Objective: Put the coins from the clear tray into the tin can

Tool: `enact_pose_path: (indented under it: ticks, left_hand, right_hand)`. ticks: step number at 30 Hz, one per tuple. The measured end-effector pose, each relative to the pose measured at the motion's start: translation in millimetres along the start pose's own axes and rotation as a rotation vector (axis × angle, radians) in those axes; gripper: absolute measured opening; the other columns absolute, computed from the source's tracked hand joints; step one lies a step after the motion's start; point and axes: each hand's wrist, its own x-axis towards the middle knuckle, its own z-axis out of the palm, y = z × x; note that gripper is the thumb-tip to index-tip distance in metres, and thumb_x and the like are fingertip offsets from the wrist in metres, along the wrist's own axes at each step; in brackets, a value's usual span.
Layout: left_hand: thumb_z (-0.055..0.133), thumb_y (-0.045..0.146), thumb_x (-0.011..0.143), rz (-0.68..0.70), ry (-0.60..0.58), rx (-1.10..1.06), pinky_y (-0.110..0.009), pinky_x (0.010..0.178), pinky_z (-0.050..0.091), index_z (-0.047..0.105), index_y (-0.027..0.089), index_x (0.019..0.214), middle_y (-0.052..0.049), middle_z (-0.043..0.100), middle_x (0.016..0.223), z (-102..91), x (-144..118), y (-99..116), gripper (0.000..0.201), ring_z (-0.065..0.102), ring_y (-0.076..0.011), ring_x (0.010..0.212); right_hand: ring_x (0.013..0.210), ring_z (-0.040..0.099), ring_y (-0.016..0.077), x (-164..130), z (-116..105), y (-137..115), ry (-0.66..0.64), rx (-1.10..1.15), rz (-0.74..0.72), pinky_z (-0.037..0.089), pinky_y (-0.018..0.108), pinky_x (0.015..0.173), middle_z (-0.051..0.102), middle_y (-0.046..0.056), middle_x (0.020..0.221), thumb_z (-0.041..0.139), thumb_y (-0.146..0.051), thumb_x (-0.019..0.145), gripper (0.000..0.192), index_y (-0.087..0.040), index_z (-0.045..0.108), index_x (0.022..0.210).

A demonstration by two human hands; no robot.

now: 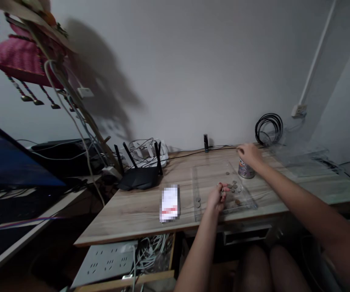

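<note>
Coins [234,188] lie scattered in a clear shallow tray [207,172] on the wooden worktop [138,207], at about 12 o'clock from my lap. My left hand [216,198] is curled at the tray's near edge, fingertips pinched on what looks like a coin or two. My right hand [249,154] rests over the top of a small tin [246,170] at 1 o'clock, fingers bent down; I cannot tell whether it grips anything. I judge the coins small, hard, flat and slippery on smooth plastic, best slid to an edge and nipped by the rim. A black router [138,178] sits at 10 o'clock.
</note>
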Motion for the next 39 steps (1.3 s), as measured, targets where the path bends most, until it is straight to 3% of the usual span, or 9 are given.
enact_pose_path:
  ticks: [4,7,16,21,25,27,31,35,39]
  left_hand:
    - [0.051,0.034,0.084,0.025,-0.104,0.120,-0.013,0.029,0.010,0.052,0.014,0.074,0.006,0.045,0.045,1.5,-1.2,-4.5,0.022,0.022,-0.0004,0.027]
    - [0.054,0.031,0.080,-0.007,-0.124,0.178,-0.014,0.031,0.009,0.052,0.015,0.073,0.006,0.045,0.047,3.0,-2.7,-4.6,0.018,0.023,-0.0003,0.029]
    - [0.048,0.008,0.072,-0.013,-0.039,0.117,-0.012,0.032,0.014,0.051,0.011,0.094,-0.002,0.060,0.066,0.9,-1.0,-1.0,0.022,0.034,-0.0009,0.035]
    - [0.057,0.026,0.077,0.078,-0.058,0.207,-0.015,0.031,0.013,0.050,0.014,0.081,-0.006,0.066,0.071,1.3,-0.8,-4.1,0.014,0.032,-0.0008,0.033]
    - [0.063,0.037,0.074,0.092,-0.068,0.248,-0.016,0.031,0.010,0.052,0.014,0.072,-0.003,0.065,0.066,1.3,-1.4,-4.2,0.026,0.028,0.0006,0.030]
    - [0.065,0.043,0.070,0.126,-0.057,0.232,-0.016,0.031,0.009,0.055,0.013,0.072,0.001,0.060,0.057,1.1,-0.8,-4.2,0.031,0.026,0.0007,0.030]
    - [0.063,0.053,0.068,0.135,-0.029,0.201,-0.018,0.032,0.008,0.052,0.014,0.064,0.006,0.045,0.044,1.8,0.2,-5.5,0.041,0.022,0.0002,0.029]
    - [0.054,0.055,0.074,0.090,-0.059,0.170,-0.017,0.032,0.008,0.050,0.015,0.065,0.007,0.042,0.043,4.3,-2.0,-5.5,0.041,0.021,-0.0005,0.028]
    - [0.040,0.047,0.085,-0.009,-0.094,0.104,-0.016,0.032,0.005,0.055,0.013,0.074,0.005,0.042,0.044,4.7,-4.1,-1.1,0.038,0.018,-0.0011,0.028]
  right_hand:
    - [0.064,0.056,0.0144,-46.0,33.3,-41.1,-0.486,0.383,-0.332,0.039,0.022,0.056,0.067,0.002,0.069,0.051,-0.033,0.077,0.026,-0.018,0.072,0.080]
    - [0.054,0.054,0.0128,-60.6,53.3,-50.2,-0.606,0.467,-0.297,0.036,0.021,0.050,0.065,0.002,0.059,0.051,-0.028,0.074,0.024,-0.015,0.071,0.074]
    - [0.080,0.061,0.0198,24.3,2.0,34.5,0.099,0.026,0.283,0.043,0.026,0.066,0.068,0.011,0.088,0.049,-0.032,0.078,0.029,-0.017,0.071,0.088]
    - [0.082,0.061,0.0235,39.0,0.0,54.8,-0.119,-0.114,0.369,0.044,0.029,0.068,0.068,0.013,0.087,0.061,-0.029,0.069,0.021,-0.018,0.072,0.082]
    - [0.083,0.061,0.0230,28.1,1.7,34.2,-0.036,-0.128,0.312,0.043,0.030,0.067,0.068,0.011,0.088,0.054,-0.041,0.075,0.030,-0.020,0.071,0.089]
    - [0.080,0.061,0.0202,10.2,6.2,14.0,-0.015,0.012,0.168,0.042,0.027,0.066,0.069,0.009,0.085,0.048,-0.040,0.079,0.031,-0.020,0.070,0.089]
    - [0.066,0.059,0.0151,-45.7,33.6,-28.6,-0.418,0.483,-0.256,0.041,0.023,0.058,0.069,0.005,0.072,0.048,-0.040,0.079,0.032,-0.017,0.070,0.080]
    - [0.056,0.056,0.0136,-78.5,59.1,-44.0,-0.508,0.733,-0.199,0.040,0.023,0.053,0.066,0.004,0.063,0.049,-0.040,0.077,0.034,-0.013,0.069,0.083]
    - [0.060,0.058,0.0154,-50.9,43.4,-27.9,-0.407,0.687,-0.148,0.043,0.024,0.057,0.067,0.005,0.065,0.056,-0.036,0.070,0.025,-0.015,0.069,0.073]
